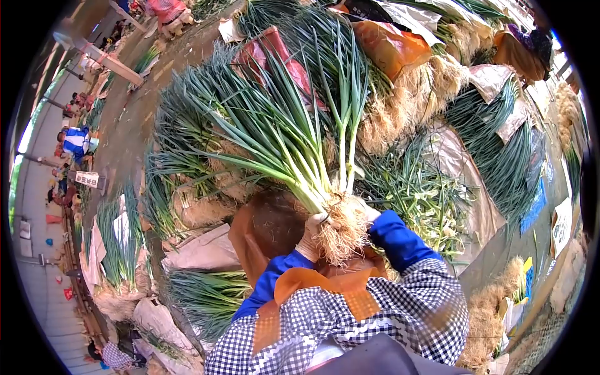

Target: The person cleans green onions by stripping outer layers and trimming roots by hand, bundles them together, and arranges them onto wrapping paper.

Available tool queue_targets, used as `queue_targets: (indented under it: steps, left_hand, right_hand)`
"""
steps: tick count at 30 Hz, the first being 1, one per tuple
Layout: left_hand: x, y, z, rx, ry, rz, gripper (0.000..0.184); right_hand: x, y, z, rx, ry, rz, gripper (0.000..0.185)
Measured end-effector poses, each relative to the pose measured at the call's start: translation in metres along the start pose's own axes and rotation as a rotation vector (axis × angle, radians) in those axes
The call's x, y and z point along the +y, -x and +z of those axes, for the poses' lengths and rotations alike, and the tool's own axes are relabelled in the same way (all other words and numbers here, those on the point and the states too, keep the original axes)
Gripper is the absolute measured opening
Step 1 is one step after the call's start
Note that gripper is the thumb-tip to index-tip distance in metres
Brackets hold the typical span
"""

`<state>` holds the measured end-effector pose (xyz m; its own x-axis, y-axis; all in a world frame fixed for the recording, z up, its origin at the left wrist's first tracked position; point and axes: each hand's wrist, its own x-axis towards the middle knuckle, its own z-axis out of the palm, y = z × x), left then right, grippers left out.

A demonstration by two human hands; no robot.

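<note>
In the head view I hold a bunch of green onions [312,181] in front of my chest. Their long leaves fan up and away, and the pale tangled roots [342,234] hang toward me. My left hand [309,236] is closed around the left side of the bunch near the roots. On the other side, my right hand [370,214] grips the bunch by its root end, with its fingers partly hidden behind the stems and roots. Below the bunch, a brown plastic apron or sheet [265,225] covers my lap.
Heaps of green onions [187,112] lie ahead and to the left. Loose trimmed leaves [415,200] cover the ground at right, beside a pale sack [465,181]. More onions [487,144] lie farther right. Other people [76,142] sit at the far left.
</note>
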<state>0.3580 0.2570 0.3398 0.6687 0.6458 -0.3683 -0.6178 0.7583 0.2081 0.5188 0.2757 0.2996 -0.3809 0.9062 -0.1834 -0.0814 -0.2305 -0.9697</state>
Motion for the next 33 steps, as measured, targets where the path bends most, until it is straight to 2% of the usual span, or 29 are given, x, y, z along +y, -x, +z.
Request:
queue_targets:
  steps: [2,3,4,5,6,7,8,9,10,12,13,14,15,17,18,19,20,22,24,25,26,28,29,30,32,33]
  left_hand:
    - [0.001,-0.004,0.001,-0.008,-0.005,0.035,0.043]
    - [0.004,-0.005,0.005,-0.005,-0.074,0.033,0.04]
    - [0.003,-0.004,0.003,0.005,-0.137,0.03,0.038]
    - [-0.001,-0.007,-0.014,0.034,-0.112,0.039,0.037]
    - [-0.001,-0.013,-0.03,0.033,-0.11,0.038,0.037]
    - [-0.002,-0.017,-0.046,0.038,-0.163,0.029,0.048]
    - [-0.003,-0.017,-0.053,0.044,-0.221,0.019,0.063]
    - [-0.002,-0.014,-0.046,0.067,-0.25,0.056,0.043]
    - [-0.002,-0.013,-0.038,0.065,-0.255,0.049,0.043]
    - [-0.002,-0.015,-0.025,0.11,-0.21,0.054,0.033]
    - [-0.003,-0.017,-0.03,0.123,-0.237,0.085,0.034]
    - [-0.004,-0.019,-0.037,0.141,-0.259,0.117,0.034]
    - [-0.003,-0.012,-0.019,0.164,-0.257,0.103,0.043]
    - [-0.006,-0.023,-0.05,0.131,-0.238,0.089,0.043]
    - [-0.009,-0.025,-0.062,0.094,-0.228,0.065,0.043]
    - [-0.009,-0.021,-0.046,0.101,-0.23,0.045,0.043]
    - [-0.009,-0.018,-0.03,0.101,-0.227,0.038,0.043]
    - [-0.008,-0.014,-0.01,0.109,-0.212,0.07,0.042]
    - [-0.007,-0.017,-0.031,0.095,-0.249,0.071,0.047]
    - [-0.007,-0.013,-0.033,0.142,-0.256,0.062,0.051]
    - [-0.005,-0.01,-0.034,0.184,-0.264,0.055,0.055]
    - [-0.002,-0.008,-0.026,0.055,-0.235,0.054,0.06]
    - [-0.004,-0.011,-0.046,0.048,-0.18,0.035,0.058]
    - [-0.005,-0.011,-0.043,0.053,-0.177,0.032,0.058]
    - [-0.012,-0.008,-0.027,0.071,-0.145,-0.002,0.057]
    - [-0.014,-0.008,-0.02,0.044,-0.181,0.026,0.056]
  right_hand:
    - [0.027,0.016,-0.022,-0.004,0.629,0.046,0.035]
    - [0.03,0.027,-0.044,0.042,1.006,0.184,0.035]
    - [0.007,0.029,-0.056,0.058,1.324,0.656,0.035]
    - [0.01,0.036,-0.07,0.51,1.241,0.379,0.031]
    - [-0.003,0.031,-0.076,0.82,0.789,0.085,0.032]
    - [-0.061,0.032,-0.064,0.771,0.435,0.095,0.034]
    - [-0.068,0.022,-0.06,0.775,0.366,-0.054,0.031]
    - [-0.065,0.004,-0.064,0.691,0.603,-0.07,0.027]
    - [-0.057,-0.011,-0.068,0.599,0.839,-0.084,0.024]
    - [-0.052,-0.026,-0.064,0.466,0.742,-0.116,0.024]
    - [-0.05,-0.025,-0.061,0.463,0.614,0.055,0.024]
    - [-0.058,-0.014,-0.058,0.374,0.793,-0.261,0.025]
    - [-0.065,0.015,-0.047,0.364,0.352,-0.34,0.025]
    - [-0.099,0.066,-0.049,0.381,-0.025,-0.303,0.028]
    - [-0.111,0.079,-0.053,0.423,0.04,-0.208,0.03]
    - [-0.112,0.077,-0.056,0.477,0.061,-0.213,0.03]
    - [-0.103,0.061,-0.051,0.62,0.108,0.113,0.031]
    - [-0.046,0.025,-0.048,0.654,0.475,-0.116,0.029]
    - [-0.04,0.004,-0.042,0.499,0.271,-0.213,0.031]
    - [-0.035,-0.013,-0.048,0.295,-0.008,0.119,0.036]
    - [-0.016,-0.024,-0.05,0.287,-0.185,0.054,0.031]
    - [0.011,-0.036,-0.045,0.693,0.193,0.098,0.024]
    - [-0.037,-0.018,-0.023,0.845,0.995,0.157,0.025]
    - [-0.06,-0.005,-0.007,0.818,0.766,0.081,0.028]
    - [-0.036,-0.008,0.001,0.742,0.632,-0.024,0.025]
    - [-0.01,-0.02,0.0,0.689,0.085,-0.111,0.022]
